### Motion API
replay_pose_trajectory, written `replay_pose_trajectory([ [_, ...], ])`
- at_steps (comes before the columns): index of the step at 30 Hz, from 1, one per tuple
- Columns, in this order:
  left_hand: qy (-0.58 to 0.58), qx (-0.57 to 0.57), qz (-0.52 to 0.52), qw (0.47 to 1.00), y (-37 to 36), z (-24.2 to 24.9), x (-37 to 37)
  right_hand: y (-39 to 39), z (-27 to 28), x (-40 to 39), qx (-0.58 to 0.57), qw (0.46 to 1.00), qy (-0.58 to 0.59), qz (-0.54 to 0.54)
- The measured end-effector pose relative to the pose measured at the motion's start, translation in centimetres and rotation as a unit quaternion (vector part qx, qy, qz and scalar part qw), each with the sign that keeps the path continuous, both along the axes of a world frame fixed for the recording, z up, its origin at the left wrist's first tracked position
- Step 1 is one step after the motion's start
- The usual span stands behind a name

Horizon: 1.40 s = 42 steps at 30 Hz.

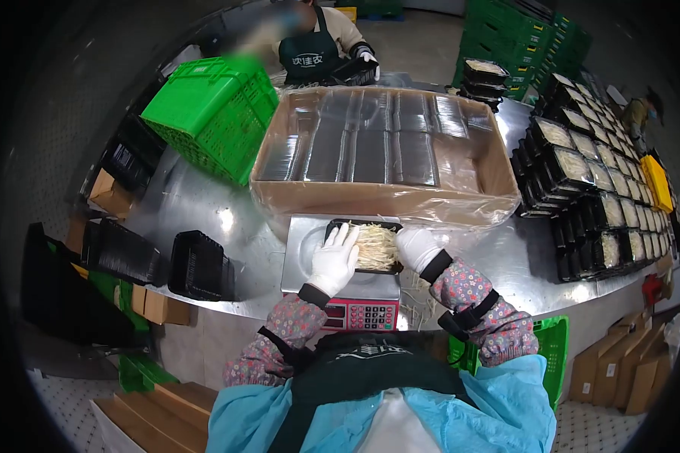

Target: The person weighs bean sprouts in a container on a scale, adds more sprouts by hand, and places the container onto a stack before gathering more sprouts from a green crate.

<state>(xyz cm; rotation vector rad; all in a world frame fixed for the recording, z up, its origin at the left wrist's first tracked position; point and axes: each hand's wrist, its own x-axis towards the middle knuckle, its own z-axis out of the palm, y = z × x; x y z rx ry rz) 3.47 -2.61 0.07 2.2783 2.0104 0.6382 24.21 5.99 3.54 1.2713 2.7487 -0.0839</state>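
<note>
A black plastic tray filled with pale, thin bean sprouts sits on the metal pan of a red weighing scale. My white-gloved left hand lies over the left side of the tray, its fingers stretched out along the sprouts. At the tray's right edge is my right hand, also gloved, with its fingers curled in. The fingertips are hidden, so what they hold does not show. Loose sprouts are scattered on the table right of the scale.
Beyond the scale stands a lined carton of stacked black trays. A green crate tilts at left, near empty black trays. Filled packs are piled at right. Across the table a co-worker holds a black tray.
</note>
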Motion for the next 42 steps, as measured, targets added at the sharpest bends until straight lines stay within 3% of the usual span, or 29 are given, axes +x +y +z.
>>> replay_pose_trajectory([
  [2,0.005,-0.003,0.006,1.0,-0.3,0.5,-0.1,-0.1,-0.5,-0.1,0.056,0.997,0.045,0.018],
  [8,-0.047,-0.001,-0.005,0.999,0.2,-1.4,-1.1,1.4,3.3,5.0,-0.052,0.972,0.227,-0.021],
  [10,-0.19,0.045,-0.039,0.98,0.2,-1.1,-1.9,1.9,4.2,7.7,-0.088,0.96,0.258,-0.066],
  [12,-0.24,0.057,-0.034,0.968,-0.1,-0.2,-2.8,1.8,4.3,10.4,-0.116,0.936,0.317,-0.097],
  [15,-0.356,0.081,-0.011,0.931,-0.8,2.5,-4.5,0.7,1.5,13.2,-0.243,0.836,0.434,-0.232],
  [16,-0.366,0.084,0.004,0.927,-0.7,2.1,-5.7,0.5,-1.1,14.2,-0.25,0.837,0.431,-0.228],
  [18,-0.333,0.094,0.006,0.938,-0.5,2.7,-6.7,1.1,-8.8,17.6,-0.155,0.933,0.252,-0.203],
  [21,-0.266,0.06,0.008,0.962,0.1,3.3,-6.3,-0.3,-10.5,18.2,-0.082,0.967,0.186,-0.156],
  [24,-0.154,-0.008,0.021,0.988,1.1,4.6,-3.7,-0.1,-6.5,16.0,-0.154,0.944,0.179,-0.229],
  [28,-0.101,-0.042,0.033,0.993,2.2,2.0,-0.8,-0.2,-3.6,14.0,-0.102,0.959,0.198,-0.176],
  [31,-0.102,0.007,-0.003,0.995,2.2,-0.1,-1.3,-0.3,-2.7,13.6,-0.131,0.932,0.283,-0.186],
  [32,-0.155,0.02,0.0,0.988,2.3,-0.6,-1.3,-0.3,-2.6,13.7,-0.147,0.918,0.316,-0.187],
  [38,-0.181,0.022,-0.009,0.983,2.3,-0.7,-1.8,0.1,3.8,11.3,-0.174,0.871,0.418,-0.189],
  [40,-0.232,0.032,-0.01,0.972,2.3,-0.6,-1.8,-0.7,7.4,8.9,-0.199,0.831,0.498,-0.149],
  [42,-0.283,0.041,-0.011,0.958,2.1,-0.2,-1.9,-0.6,8.7,6.6,-0.173,0.835,0.515,-0.091],
])
